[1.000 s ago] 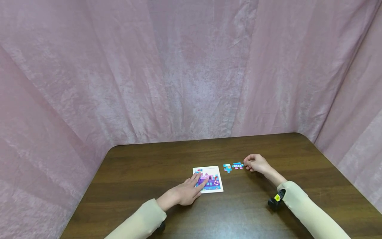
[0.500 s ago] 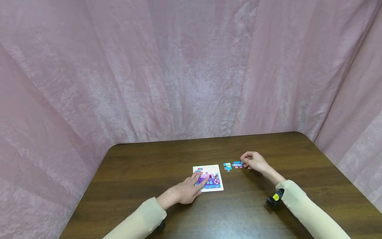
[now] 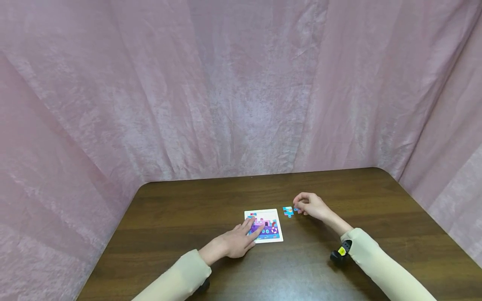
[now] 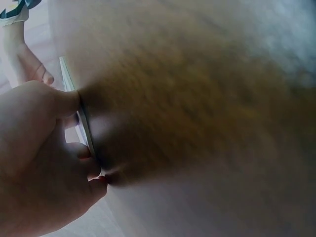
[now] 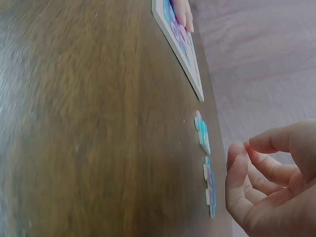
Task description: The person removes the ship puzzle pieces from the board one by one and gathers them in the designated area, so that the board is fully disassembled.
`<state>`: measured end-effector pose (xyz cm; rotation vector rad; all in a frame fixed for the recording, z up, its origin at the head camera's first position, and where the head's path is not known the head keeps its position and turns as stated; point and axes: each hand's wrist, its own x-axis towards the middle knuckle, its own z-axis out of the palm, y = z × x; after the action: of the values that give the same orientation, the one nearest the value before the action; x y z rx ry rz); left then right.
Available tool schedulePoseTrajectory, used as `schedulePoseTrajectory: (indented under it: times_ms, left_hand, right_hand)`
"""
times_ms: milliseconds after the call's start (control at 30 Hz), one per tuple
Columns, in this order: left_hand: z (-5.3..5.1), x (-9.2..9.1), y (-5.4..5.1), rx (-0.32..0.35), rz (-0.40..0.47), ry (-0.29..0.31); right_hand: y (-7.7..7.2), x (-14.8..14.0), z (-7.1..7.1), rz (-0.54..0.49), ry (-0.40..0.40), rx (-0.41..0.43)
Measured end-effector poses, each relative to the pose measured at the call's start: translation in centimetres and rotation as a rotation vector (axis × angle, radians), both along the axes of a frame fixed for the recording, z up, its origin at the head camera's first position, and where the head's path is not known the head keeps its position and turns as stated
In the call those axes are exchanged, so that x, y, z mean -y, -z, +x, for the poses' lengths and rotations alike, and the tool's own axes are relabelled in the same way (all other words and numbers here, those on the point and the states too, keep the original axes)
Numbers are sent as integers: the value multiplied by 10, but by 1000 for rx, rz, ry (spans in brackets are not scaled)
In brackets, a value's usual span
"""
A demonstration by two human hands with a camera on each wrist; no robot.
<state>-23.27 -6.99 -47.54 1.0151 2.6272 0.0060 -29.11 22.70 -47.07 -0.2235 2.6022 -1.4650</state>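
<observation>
My left hand (image 3: 235, 242) lies with fingers spread on a white puzzle board (image 3: 279, 229) showing a purple and pink ship. In the left wrist view, fingers of the left hand (image 4: 42, 143) overlap the board's edge (image 4: 85, 123). Right of the board lies a blue puzzle piece (image 3: 288, 211). A second piece (image 3: 296, 209) is mostly covered by my right hand (image 3: 311, 206). The right wrist view shows this blue and purple piece (image 5: 210, 187) on the table, beside the right hand (image 5: 276, 182), whose curled fingertips meet with nothing visible between them.
The brown wooden table (image 3: 188, 209) has rounded far corners. Behind it hangs a pink curtain (image 3: 241, 83), with more curtain to both sides. A black device with a yellow mark (image 3: 342, 251) is strapped to my right wrist.
My right hand has moved left, from the right end of the second piece to over most of it. The left hand stays on the board.
</observation>
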Motion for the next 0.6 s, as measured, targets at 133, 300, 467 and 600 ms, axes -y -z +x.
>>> schedulePoseTrajectory:
  times_ms: [133,300,467,600]
  left_hand:
    - [0,-1,-1,-3,2,3]
    - [1,0,-2,-6,-2,-2]
    - [2,0,-2,-23,-2,9]
    - [2,0,-1,-26,-5,12]
  right_hand:
    - [-1,8,1,14,-28,-2]
    - [-1,19,1,12,-73,0]
    - [0,29,0,-15,-128,-23]
    - [2,35,0,-7,-151,-48]
